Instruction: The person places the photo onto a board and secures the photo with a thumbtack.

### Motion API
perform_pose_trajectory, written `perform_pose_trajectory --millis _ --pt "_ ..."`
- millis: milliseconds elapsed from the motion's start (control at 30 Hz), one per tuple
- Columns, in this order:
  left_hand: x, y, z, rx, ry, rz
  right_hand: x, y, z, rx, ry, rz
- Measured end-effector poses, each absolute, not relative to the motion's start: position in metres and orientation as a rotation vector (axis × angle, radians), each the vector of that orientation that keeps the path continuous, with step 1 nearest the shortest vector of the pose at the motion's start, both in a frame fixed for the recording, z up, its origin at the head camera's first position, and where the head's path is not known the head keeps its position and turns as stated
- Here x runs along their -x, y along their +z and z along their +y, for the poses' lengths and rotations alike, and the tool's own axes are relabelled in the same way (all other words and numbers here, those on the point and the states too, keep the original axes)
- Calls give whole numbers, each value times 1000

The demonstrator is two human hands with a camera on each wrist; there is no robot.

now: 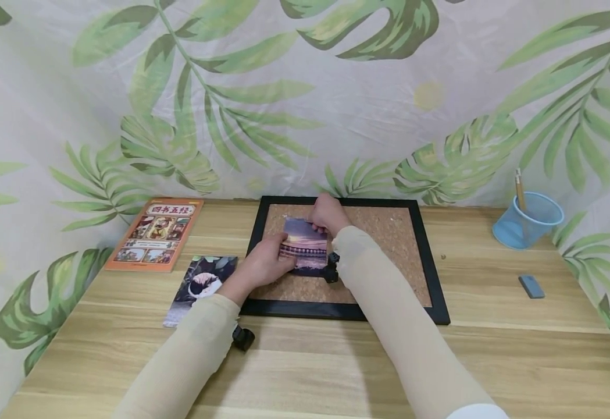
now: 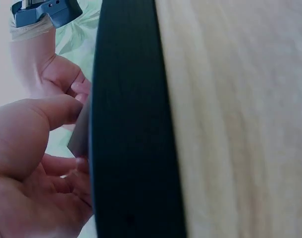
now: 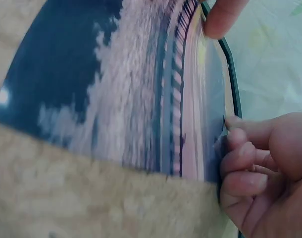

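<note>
A photo of a purple sunset over water (image 1: 305,253) is at the left part of a black-framed cork board (image 1: 378,262). My left hand (image 1: 265,262) holds the photo by its left side, thumb and index finger spread along that edge. At its top right corner, the curled fingers of my right hand (image 1: 330,214) grip the top edge. In the right wrist view the photo (image 3: 131,89) bows over the cork, and the right fingertips (image 3: 235,131) meet its edge; anything small between them is hidden. The left wrist view shows the board's black frame (image 2: 133,119) close up.
A second photo (image 1: 200,285) lies left of the board, partly under my left forearm. Behind it is an orange book (image 1: 155,233). To the right stand a blue mesh cup (image 1: 527,224) with a pencil (image 1: 519,191) and a small blue-grey block (image 1: 531,287). A leaf-patterned cloth (image 1: 263,105) hangs behind.
</note>
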State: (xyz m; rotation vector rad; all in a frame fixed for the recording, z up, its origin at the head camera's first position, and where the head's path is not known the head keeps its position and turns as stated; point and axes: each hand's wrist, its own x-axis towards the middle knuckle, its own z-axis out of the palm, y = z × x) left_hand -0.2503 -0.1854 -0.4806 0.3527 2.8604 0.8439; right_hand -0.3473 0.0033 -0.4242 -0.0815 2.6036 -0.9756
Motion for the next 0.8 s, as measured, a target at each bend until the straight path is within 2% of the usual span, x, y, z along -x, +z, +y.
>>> perform_pose_trajectory --millis 133,367,433,800 --pt "253 -487 -183 -368 670 2936 342 -424 15 105 -1048 2555" --pt "213 -422 -164 -387 451 2993 323 -415 45 272 -1106 2479" --pt "208 -417 -165 -391 432 3008 318 -414 56 323 -1103 2486" --pt "188 -402 -208 -341 617 2959 279 -396 120 539 -884 2705"
